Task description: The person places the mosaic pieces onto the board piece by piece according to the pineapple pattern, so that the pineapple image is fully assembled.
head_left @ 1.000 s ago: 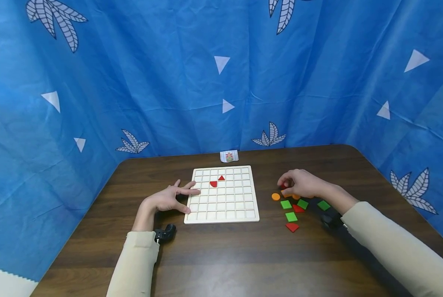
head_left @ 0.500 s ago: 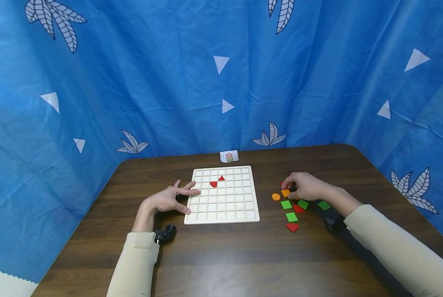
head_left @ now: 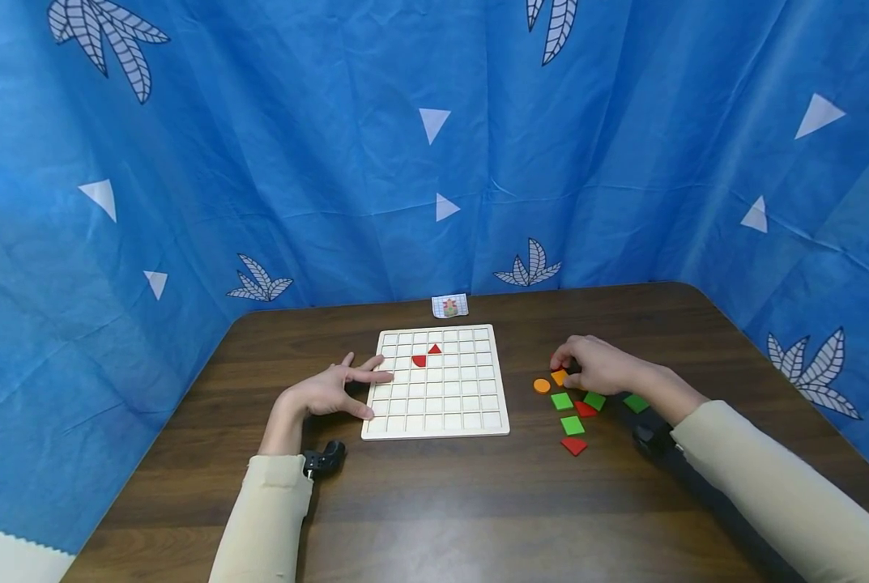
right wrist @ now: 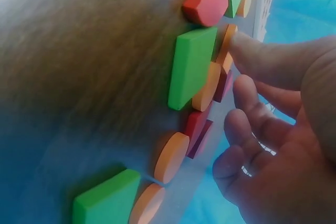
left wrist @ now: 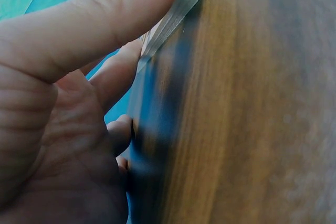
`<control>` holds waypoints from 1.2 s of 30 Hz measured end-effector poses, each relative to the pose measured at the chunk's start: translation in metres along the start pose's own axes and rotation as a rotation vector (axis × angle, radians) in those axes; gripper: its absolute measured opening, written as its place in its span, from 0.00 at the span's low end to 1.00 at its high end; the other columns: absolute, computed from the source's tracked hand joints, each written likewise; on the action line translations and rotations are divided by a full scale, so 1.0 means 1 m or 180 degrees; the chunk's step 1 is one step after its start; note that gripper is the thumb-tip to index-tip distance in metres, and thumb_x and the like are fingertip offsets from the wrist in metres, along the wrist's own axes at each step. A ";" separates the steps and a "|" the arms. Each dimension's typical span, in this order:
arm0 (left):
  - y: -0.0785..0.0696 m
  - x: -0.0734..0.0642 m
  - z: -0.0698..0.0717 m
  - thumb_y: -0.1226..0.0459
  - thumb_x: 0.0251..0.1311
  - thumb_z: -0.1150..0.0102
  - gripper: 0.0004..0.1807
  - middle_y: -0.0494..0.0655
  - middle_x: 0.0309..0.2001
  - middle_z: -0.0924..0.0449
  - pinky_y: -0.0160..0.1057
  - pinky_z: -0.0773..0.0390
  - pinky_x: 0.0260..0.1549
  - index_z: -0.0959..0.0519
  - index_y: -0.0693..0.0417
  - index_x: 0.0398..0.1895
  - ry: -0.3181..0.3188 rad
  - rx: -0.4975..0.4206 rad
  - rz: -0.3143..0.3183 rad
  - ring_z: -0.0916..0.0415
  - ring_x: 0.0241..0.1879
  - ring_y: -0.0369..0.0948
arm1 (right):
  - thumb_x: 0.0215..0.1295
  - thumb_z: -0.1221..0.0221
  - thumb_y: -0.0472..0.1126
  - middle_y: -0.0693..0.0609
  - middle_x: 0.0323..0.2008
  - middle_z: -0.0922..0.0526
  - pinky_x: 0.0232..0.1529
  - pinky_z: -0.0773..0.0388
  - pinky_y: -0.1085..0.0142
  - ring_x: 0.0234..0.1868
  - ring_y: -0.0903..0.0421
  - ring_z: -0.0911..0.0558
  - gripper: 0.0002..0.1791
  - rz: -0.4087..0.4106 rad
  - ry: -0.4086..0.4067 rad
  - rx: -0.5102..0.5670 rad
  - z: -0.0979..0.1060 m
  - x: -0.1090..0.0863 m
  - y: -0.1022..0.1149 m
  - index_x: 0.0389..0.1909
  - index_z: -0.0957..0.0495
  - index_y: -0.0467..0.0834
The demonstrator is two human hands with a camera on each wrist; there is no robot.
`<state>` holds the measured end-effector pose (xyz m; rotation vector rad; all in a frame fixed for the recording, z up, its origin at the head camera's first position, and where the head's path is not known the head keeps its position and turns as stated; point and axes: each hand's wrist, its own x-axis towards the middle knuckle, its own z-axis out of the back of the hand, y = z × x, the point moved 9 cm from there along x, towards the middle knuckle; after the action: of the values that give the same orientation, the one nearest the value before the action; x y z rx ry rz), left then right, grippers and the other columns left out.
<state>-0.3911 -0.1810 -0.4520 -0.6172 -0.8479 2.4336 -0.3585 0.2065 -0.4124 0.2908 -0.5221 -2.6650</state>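
Observation:
My left hand [head_left: 325, 389] lies with spread fingers on the left edge of a white grid board [head_left: 449, 425]; its thumb touches the board's rim [left wrist: 178, 22] near the front corner. A red triangle [head_left: 435, 349] and a red quarter-circle [head_left: 419, 361] sit in the board's cells. To the right, my right hand [head_left: 598, 364] is low over a group of loose coloured pieces. Its thumb and index finger close around an orange square piece [head_left: 559, 377], and the thumb meets an orange piece [right wrist: 227, 45] in the right wrist view. The other fingers curl free.
Around the right hand lie an orange disc [head_left: 542, 386], several green squares [head_left: 572, 425] and red pieces [head_left: 573, 446]. More orange discs [right wrist: 171, 157] lie beneath that hand. A small picture card [head_left: 449, 305] lies behind the board, near the blue curtain [head_left: 376, 162].
My right hand has shifted slightly right and closer to the orange square, which now shows between thumb and index finger. A red piece beyond it is now hidden. The left hand stays put.

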 end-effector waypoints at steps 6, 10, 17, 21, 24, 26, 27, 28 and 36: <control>0.000 0.000 0.000 0.56 0.54 0.23 0.38 0.46 0.84 0.51 0.80 0.68 0.70 0.25 0.36 0.71 0.0005 -0.0010 -0.0021 0.80 0.82 0.64 | 0.63 0.31 0.32 0.49 0.43 0.20 0.53 0.19 0.51 0.45 0.51 0.24 0.12 -0.0008 0.0078 -0.0063 -0.002 0.000 0.000 0.47 0.16 0.43; 0.000 0.000 0.000 0.56 0.54 0.23 0.38 0.46 0.84 0.51 0.80 0.68 0.69 0.25 0.36 0.71 0.0005 0.0003 -0.0029 0.79 0.81 0.65 | 0.65 0.33 0.32 0.49 0.42 0.20 0.53 0.20 0.51 0.46 0.50 0.25 0.10 -0.0040 0.0068 -0.0076 -0.003 0.000 0.000 0.46 0.16 0.43; -0.001 0.000 -0.002 0.56 0.54 0.23 0.38 0.46 0.84 0.51 0.80 0.68 0.70 0.24 0.36 0.71 0.0025 -0.0016 -0.0037 0.79 0.81 0.65 | 0.69 0.35 0.34 0.49 0.43 0.21 0.55 0.21 0.49 0.47 0.49 0.26 0.09 -0.0058 -0.0026 -0.0054 -0.002 0.005 0.004 0.48 0.16 0.43; -0.001 0.000 -0.001 0.56 0.54 0.23 0.38 0.47 0.84 0.51 0.80 0.68 0.70 0.25 0.37 0.71 0.0012 -0.0012 -0.0062 0.80 0.81 0.65 | 0.69 0.35 0.35 0.47 0.46 0.21 0.54 0.21 0.51 0.48 0.48 0.26 0.10 -0.0040 -0.0120 0.0012 0.003 0.013 0.014 0.49 0.17 0.45; -0.001 -0.001 0.000 0.56 0.54 0.23 0.38 0.47 0.84 0.51 0.80 0.67 0.70 0.25 0.37 0.71 0.0000 -0.0007 -0.0062 0.79 0.81 0.65 | 0.70 0.35 0.37 0.46 0.51 0.21 0.57 0.21 0.49 0.54 0.45 0.27 0.11 -0.0040 -0.0161 0.0040 0.006 0.022 0.026 0.51 0.17 0.46; -0.001 -0.001 0.001 0.56 0.54 0.23 0.38 0.47 0.83 0.51 0.80 0.67 0.69 0.24 0.37 0.71 -0.0001 -0.0005 -0.0066 0.79 0.81 0.66 | 0.71 0.36 0.38 0.45 0.55 0.21 0.60 0.22 0.47 0.58 0.44 0.28 0.11 -0.0028 -0.0159 0.0009 0.005 0.030 0.034 0.52 0.17 0.47; -0.001 -0.002 0.001 0.56 0.54 0.23 0.38 0.47 0.84 0.51 0.80 0.67 0.69 0.24 0.37 0.71 0.0003 -0.0006 -0.0067 0.79 0.81 0.65 | 0.71 0.36 0.38 0.45 0.56 0.21 0.62 0.23 0.47 0.59 0.43 0.28 0.11 -0.0008 -0.0144 -0.0006 0.004 0.034 0.039 0.53 0.17 0.47; -0.001 -0.002 0.001 0.56 0.54 0.23 0.38 0.47 0.84 0.51 0.80 0.67 0.70 0.25 0.37 0.71 0.0009 -0.0003 -0.0069 0.79 0.81 0.65 | 0.72 0.36 0.39 0.45 0.56 0.20 0.63 0.24 0.46 0.60 0.44 0.28 0.12 -0.0016 -0.0128 -0.0017 0.003 0.039 0.042 0.53 0.17 0.47; -0.003 0.000 -0.001 0.55 0.55 0.24 0.38 0.47 0.84 0.51 0.80 0.66 0.70 0.25 0.37 0.72 0.0034 0.0015 -0.0105 0.80 0.81 0.65 | 0.72 0.38 0.37 0.46 0.55 0.17 0.54 0.21 0.55 0.50 0.49 0.24 0.13 0.0097 -0.0002 0.0042 -0.005 0.072 0.074 0.55 0.18 0.43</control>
<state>-0.3894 -0.1789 -0.4509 -0.6092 -0.8413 2.4001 -0.3962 0.1114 -0.3961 0.2838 -0.5402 -2.6332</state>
